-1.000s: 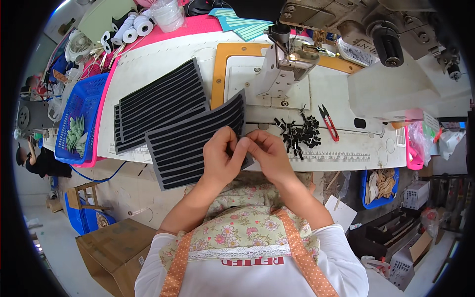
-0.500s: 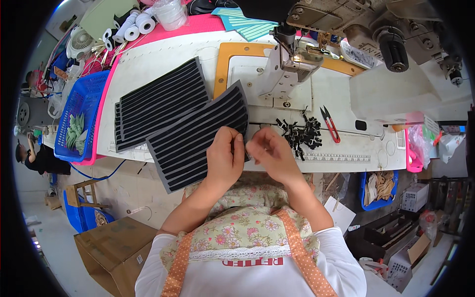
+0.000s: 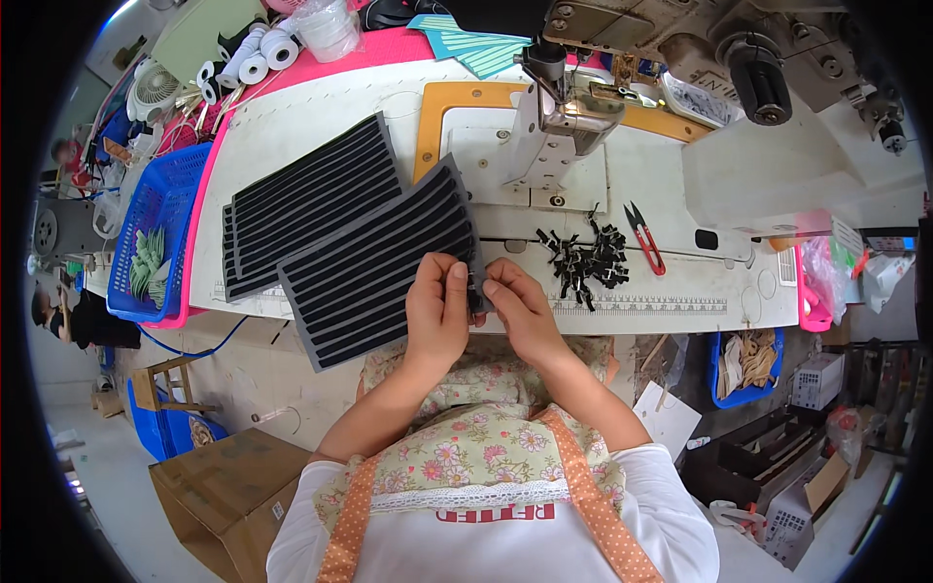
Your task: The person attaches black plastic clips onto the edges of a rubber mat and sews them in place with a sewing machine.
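Two hands now meet at the right edge of a grey panel [image 3: 374,277] with black stripes, where half a second ago only one did. Then, the right hand [image 3: 525,313] was off the edge, its fingers curled and blurred in the air; now its thumb and fingertips are at the edge, though the pictures do not show whether they grip the edge itself or some small piece. The left hand [image 3: 439,306] has kept its pinch on the panel, thumb on top, just beside the other hand.

The panel overlaps a stack of similar striped panels [image 3: 321,189] on the white table [image 3: 282,131], and its lower part reaches past the table's front edge. The upper right corner bends up less than it did one second ago.

Unchanged beside the right hand lie the heap of black clippings [image 3: 588,257] and, farther right, the red-handled thread snips [image 3: 646,241]. The sewing machine [image 3: 554,136] stands behind the hands, and the blue basket [image 3: 180,189] with green strips [image 3: 148,262] is at the far left.
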### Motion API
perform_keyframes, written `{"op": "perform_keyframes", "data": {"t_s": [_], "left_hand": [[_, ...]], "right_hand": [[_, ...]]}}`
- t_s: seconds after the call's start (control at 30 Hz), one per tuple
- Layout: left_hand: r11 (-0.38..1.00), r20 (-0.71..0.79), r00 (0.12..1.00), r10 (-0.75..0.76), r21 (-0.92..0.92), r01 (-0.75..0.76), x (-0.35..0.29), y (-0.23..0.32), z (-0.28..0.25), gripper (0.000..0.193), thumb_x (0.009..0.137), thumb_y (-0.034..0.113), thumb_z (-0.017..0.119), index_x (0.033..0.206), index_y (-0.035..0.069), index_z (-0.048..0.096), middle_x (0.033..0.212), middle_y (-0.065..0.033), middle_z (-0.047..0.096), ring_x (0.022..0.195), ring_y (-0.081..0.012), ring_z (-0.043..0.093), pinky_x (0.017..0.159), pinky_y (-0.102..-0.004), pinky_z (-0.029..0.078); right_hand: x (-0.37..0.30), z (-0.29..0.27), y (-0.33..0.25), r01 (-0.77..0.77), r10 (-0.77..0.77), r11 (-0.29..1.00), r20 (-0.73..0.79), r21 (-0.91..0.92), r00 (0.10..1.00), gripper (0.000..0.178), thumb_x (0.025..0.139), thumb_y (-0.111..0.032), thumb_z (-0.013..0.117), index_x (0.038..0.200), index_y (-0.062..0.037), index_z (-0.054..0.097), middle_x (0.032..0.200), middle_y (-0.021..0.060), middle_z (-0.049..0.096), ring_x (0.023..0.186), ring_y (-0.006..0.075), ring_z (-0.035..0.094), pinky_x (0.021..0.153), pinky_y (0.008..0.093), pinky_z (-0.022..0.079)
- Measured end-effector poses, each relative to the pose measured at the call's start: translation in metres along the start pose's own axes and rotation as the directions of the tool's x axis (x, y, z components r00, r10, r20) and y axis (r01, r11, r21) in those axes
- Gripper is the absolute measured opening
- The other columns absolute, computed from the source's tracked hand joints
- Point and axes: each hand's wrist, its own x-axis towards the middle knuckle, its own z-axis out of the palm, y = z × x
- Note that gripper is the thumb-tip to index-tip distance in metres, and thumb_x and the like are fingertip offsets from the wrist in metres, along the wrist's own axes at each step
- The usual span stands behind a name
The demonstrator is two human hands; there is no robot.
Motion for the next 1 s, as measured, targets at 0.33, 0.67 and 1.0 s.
{"op": "perform_keyframes", "data": {"t_s": [0.33, 0.67, 1.0], "left_hand": [[0.806, 0.22, 0.934, 0.28, 0.475, -0.353, 0.001, -0.003, -0.013, 0.015, 0.087, 0.007, 0.042, 0.073, 0.003, 0.043, 0.056, -0.0021, 0.044, 0.045, -0.0098, 0.036, 0.043, -0.0224, 0.034], [0.95, 0.122, 0.972, 0.199, 0.221, -0.222, -0.002, -0.007, -0.005, 0.019, 0.091, 0.01, 0.039, 0.073, 0.005, 0.042, 0.057, 0.0034, 0.038, 0.049, -0.0053, 0.028, 0.044, -0.0184, 0.028], [1.0, 0.1, 0.995, -0.005, -0.013, 0.006, 0.0, -0.002, -0.008, 0.018, 0.09, 0.01, 0.04, 0.073, 0.006, 0.043, 0.058, 0.0032, 0.04, 0.047, -0.0049, 0.032, 0.043, -0.018, 0.029]], "right_hand": [[-0.004, 0.008, -0.003, 0.134, -0.146, 0.938, -0.014, -0.32, 0.989, 0.006, 0.085, -0.006, 0.044, 0.086, -0.0006, 0.045, 0.07, 0.0032, 0.048, 0.06, 0.009, 0.045, 0.058, 0.0197, 0.04], [-0.002, 0.007, 0.015, 0.168, -0.177, 0.98, -0.083, -0.104, 0.981, 0.006, 0.084, -0.004, 0.042, 0.089, -0.0013, 0.044, 0.072, 0.0026, 0.047, 0.062, 0.0088, 0.044, 0.058, 0.0209, 0.04], [0.003, 0.002, 0.014, 0.122, -0.121, 0.991, -0.012, 0.057, 0.993, 0.008, 0.085, -0.006, 0.039, 0.089, -0.002, 0.045, 0.076, 0.0049, 0.049, 0.064, 0.0101, 0.043, 0.06, 0.0224, 0.039]]}}
